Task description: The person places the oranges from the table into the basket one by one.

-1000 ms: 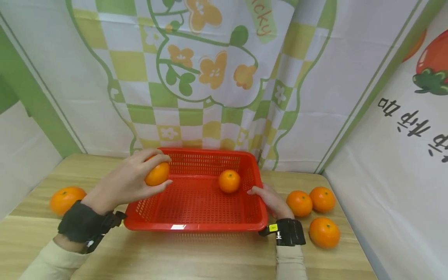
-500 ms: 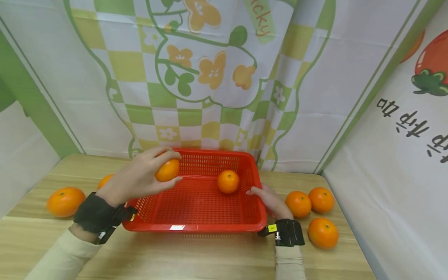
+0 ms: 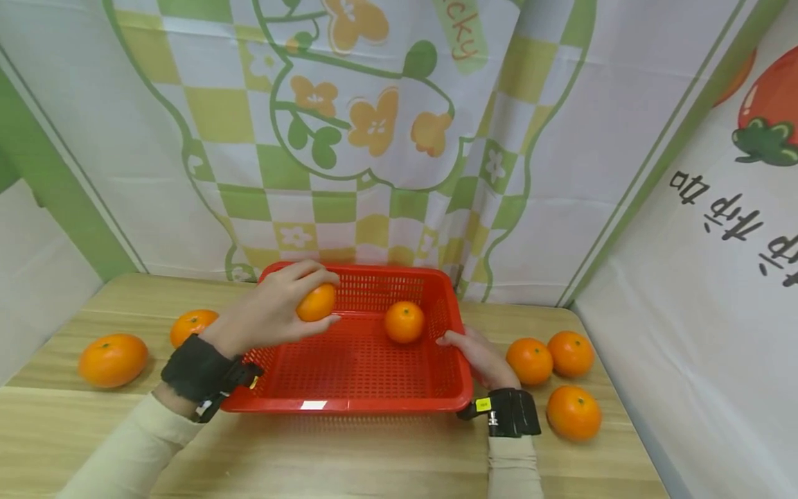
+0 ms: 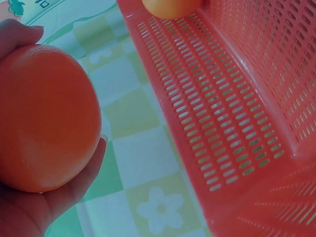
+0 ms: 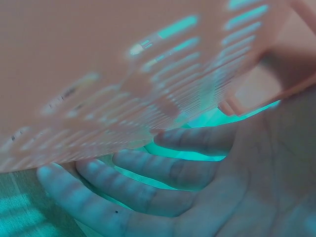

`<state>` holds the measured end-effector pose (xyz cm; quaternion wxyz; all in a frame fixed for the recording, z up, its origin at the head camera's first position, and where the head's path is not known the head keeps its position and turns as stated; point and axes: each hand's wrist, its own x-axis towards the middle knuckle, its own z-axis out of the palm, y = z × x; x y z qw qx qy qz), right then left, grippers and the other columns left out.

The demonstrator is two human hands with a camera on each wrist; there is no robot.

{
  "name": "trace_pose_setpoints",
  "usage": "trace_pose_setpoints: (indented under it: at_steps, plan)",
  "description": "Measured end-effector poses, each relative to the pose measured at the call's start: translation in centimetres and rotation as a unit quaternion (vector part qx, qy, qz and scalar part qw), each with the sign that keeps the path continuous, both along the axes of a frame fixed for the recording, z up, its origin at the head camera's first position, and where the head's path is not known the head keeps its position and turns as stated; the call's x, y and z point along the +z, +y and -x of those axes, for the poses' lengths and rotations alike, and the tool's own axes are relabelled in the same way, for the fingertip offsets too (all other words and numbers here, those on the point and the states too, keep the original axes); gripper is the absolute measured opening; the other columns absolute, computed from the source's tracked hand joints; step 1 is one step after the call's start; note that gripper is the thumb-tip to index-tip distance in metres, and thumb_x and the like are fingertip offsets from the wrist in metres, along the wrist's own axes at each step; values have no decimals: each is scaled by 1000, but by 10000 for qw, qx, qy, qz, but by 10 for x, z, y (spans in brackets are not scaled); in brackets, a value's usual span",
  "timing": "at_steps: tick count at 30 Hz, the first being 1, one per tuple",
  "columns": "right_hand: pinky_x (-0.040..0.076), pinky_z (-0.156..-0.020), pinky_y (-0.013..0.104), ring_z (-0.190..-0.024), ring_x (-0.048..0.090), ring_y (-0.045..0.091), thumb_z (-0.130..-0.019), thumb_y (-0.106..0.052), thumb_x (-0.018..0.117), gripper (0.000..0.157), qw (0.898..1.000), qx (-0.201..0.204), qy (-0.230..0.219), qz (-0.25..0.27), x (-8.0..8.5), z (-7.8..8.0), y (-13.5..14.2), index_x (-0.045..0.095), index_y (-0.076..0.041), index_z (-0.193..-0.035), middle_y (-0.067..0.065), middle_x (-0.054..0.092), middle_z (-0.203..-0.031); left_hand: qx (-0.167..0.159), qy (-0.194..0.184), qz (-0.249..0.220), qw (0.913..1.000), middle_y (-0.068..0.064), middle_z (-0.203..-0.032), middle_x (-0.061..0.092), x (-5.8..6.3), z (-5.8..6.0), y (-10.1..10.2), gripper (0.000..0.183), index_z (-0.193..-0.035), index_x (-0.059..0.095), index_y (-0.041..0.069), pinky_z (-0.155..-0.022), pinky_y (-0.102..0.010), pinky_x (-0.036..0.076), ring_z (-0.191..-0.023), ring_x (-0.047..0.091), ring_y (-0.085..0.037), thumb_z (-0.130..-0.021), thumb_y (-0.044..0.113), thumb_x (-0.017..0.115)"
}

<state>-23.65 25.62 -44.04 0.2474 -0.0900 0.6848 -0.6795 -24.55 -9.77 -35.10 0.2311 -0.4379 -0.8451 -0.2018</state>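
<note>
My left hand (image 3: 271, 308) holds an orange (image 3: 316, 303) above the left part of a red plastic basket (image 3: 349, 405), fingers over its top and thumb below. In the left wrist view this orange (image 4: 47, 118) fills the left side, apart from the basket wall. A second orange (image 3: 404, 322) sits inside the basket near its right end. My right hand (image 3: 483, 357) grips the basket's right side, thumb over the rim. In the right wrist view its fingers (image 5: 143, 190) spread along the underside of the slotted wall.
Two oranges lie on the wooden table left of the basket, a near one (image 3: 113, 360) and one (image 3: 192, 326) beside my left wrist. Right of my right hand sit three more oranges (image 3: 574, 413). A patterned curtain (image 3: 349, 229) hangs behind the basket.
My left hand has moved right with its orange, from the basket's left edge to farther over it, uncovering an orange on the table. The right hand keeps its grip on the basket.
</note>
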Motion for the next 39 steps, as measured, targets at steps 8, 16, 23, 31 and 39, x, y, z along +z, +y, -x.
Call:
trace_pose_setpoints:
  at_steps: [8,16,23,31,39]
  plan:
    - [51,-83,50,-105,55,43,-94,-13,46,49,10000,-73,36,-7,1,0,0,33,1,-139,31,49,-130,-48,-234,298,9993,3,-103,52,-9,7,9,45,-111,58,15,-65,-29,52,-84,48,-9,-76,40,71]
    - [52,-82,50,-105,55,43,-93,-13,46,51,10000,-50,64,12,1,2,0,31,3,-139,32,48,-129,-180,-357,922,9949,0,-106,53,-20,12,24,47,-113,56,13,-77,-44,51,-93,49,-16,-80,44,68]
    - [52,-82,49,-105,55,44,-92,-13,48,52,10000,-83,43,19,3,2,2,32,1,-140,32,49,-129,-324,-346,1095,9929,-2,-106,54,-19,15,41,49,-115,56,12,-81,-42,52,-95,50,-18,-79,43,69]
    - [52,-82,49,-104,56,43,-92,-13,49,50,10000,-69,56,-22,1,2,2,35,3,-138,32,50,-127,-486,-429,1170,9910,0,-102,54,-22,14,60,47,-113,58,13,-78,-36,52,-88,52,-17,-77,41,69]
    - [51,-83,52,-104,55,45,-91,-12,48,50,9999,-8,149,40,-2,2,1,35,5,-137,34,49,-126,-795,-503,1402,9856,-2,-100,53,-27,13,78,50,-114,59,10,-77,-34,51,-85,50,-15,-78,43,69]
